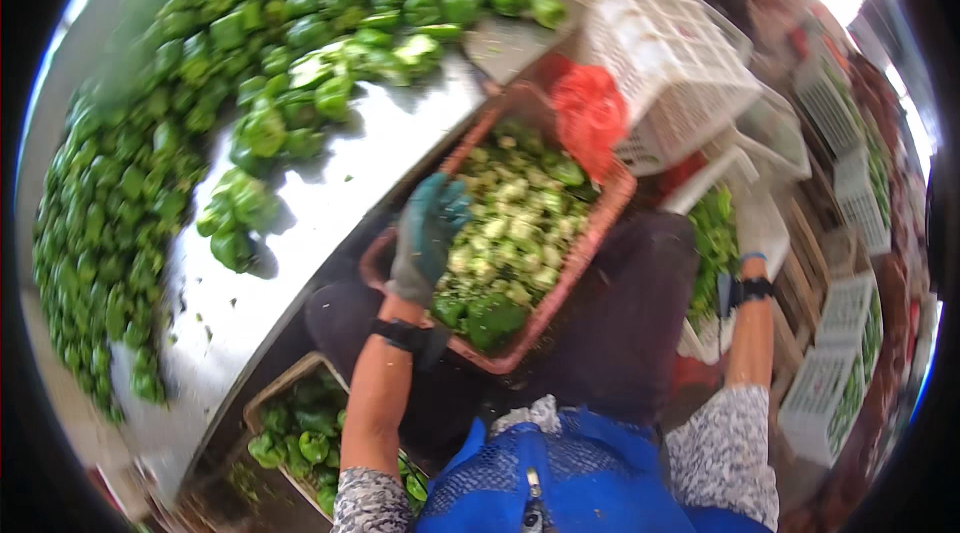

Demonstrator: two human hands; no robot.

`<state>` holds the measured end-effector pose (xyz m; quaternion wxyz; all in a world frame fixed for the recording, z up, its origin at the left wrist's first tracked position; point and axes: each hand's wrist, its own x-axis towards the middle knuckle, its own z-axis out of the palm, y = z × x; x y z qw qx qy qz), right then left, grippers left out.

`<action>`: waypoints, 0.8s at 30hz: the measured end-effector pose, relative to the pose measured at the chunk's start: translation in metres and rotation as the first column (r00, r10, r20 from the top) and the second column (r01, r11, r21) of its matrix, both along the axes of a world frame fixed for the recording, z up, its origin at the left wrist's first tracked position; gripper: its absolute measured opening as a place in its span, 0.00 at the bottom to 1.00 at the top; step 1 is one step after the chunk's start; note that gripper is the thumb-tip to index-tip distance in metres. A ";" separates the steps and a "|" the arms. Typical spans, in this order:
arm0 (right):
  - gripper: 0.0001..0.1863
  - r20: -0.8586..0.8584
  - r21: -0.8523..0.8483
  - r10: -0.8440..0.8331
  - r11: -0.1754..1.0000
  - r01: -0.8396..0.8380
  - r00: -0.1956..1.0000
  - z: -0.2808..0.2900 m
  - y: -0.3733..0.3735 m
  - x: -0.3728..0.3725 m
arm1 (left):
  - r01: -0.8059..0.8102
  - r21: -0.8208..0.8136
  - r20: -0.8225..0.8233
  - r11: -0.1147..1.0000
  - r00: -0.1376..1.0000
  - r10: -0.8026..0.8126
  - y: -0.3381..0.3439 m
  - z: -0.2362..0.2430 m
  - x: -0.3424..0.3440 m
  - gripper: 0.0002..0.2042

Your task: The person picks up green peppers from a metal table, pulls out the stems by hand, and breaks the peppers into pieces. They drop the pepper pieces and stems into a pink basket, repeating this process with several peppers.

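Note:
My left hand (430,238), in a teal-and-grey glove, is over the left edge of a red plastic crate (545,318). Its fingers look apart, and no object shows in them. Pale pepper cores (515,233) and green scraps fill that crate between my knees. Out to the right, my right hand (762,223) wears a whitish glove beside a white-edged container of green pepper pieces (712,253). Blur and the pale plastic around it hide its fingers. A bunched red plastic bag (590,113) hangs on the crate's far corner.
A metal table (290,263) at the left carries a large heap of green peppers (130,193). Another crate of peppers (310,433) stands by my left leg. A white basket (670,63) is beyond the red crate. More white crates (830,393) line the right side.

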<state>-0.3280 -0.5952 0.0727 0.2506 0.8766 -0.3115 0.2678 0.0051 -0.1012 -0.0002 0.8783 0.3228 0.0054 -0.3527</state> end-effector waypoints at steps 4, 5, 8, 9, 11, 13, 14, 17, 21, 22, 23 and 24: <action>0.17 0.435 0.779 0.070 0.471 -0.414 0.898 0.030 0.152 0.195 | -0.099 0.176 0.077 0.979 0.993 0.087 0.051 0.005 0.007 0.22; 0.17 0.495 0.771 0.206 0.344 -0.536 0.844 0.031 0.177 0.225 | -0.113 0.186 0.096 0.976 0.991 0.096 0.053 0.006 0.004 0.23; 0.15 0.476 0.871 0.317 -0.041 -0.489 0.821 0.056 0.278 0.309 | -0.150 0.222 0.101 0.963 0.986 0.130 0.063 0.008 0.005 0.23; 0.14 0.465 0.885 0.317 -0.155 -0.438 0.827 0.053 0.290 0.333 | -0.142 0.217 0.103 0.966 0.987 0.122 0.060 0.007 0.004 0.22; 0.22 0.314 0.875 0.567 0.139 -0.464 0.762 0.033 0.312 0.387 | -0.142 0.268 0.104 0.953 0.988 0.118 0.065 0.018 0.004 0.21; 0.27 0.131 0.853 0.631 0.321 -0.411 0.765 0.033 0.343 0.435 | -0.140 0.240 0.070 0.961 0.990 0.126 0.075 0.021 0.005 0.21; 0.28 0.112 0.851 0.635 0.336 -0.403 0.765 0.033 0.358 0.458 | -0.156 0.243 0.060 0.957 0.988 0.145 0.078 0.026 0.006 0.19; 0.32 0.057 0.778 0.700 0.416 -0.471 0.712 0.019 0.391 0.518 | -0.192 0.252 0.018 0.949 0.981 0.194 0.091 0.025 0.010 0.17; 0.25 -0.170 0.571 0.624 0.693 -0.439 0.763 0.003 0.417 0.567 | -0.243 0.188 0.005 0.952 0.969 0.246 0.102 0.022 0.018 0.17; 0.22 -0.211 0.504 0.587 0.750 -0.428 0.781 -0.002 0.418 0.574 | -0.272 0.237 0.059 0.933 0.962 0.266 0.100 0.023 0.017 0.17; 0.22 -0.215 0.506 0.591 0.748 -0.429 0.778 -0.007 0.418 0.581 | -0.300 0.284 0.112 0.910 0.954 0.279 0.100 0.025 0.018 0.18; 0.20 -0.190 0.521 0.586 0.740 -0.425 0.788 -0.010 0.413 0.584 | -0.298 0.269 0.084 0.916 0.954 0.286 0.100 0.023 0.021 0.18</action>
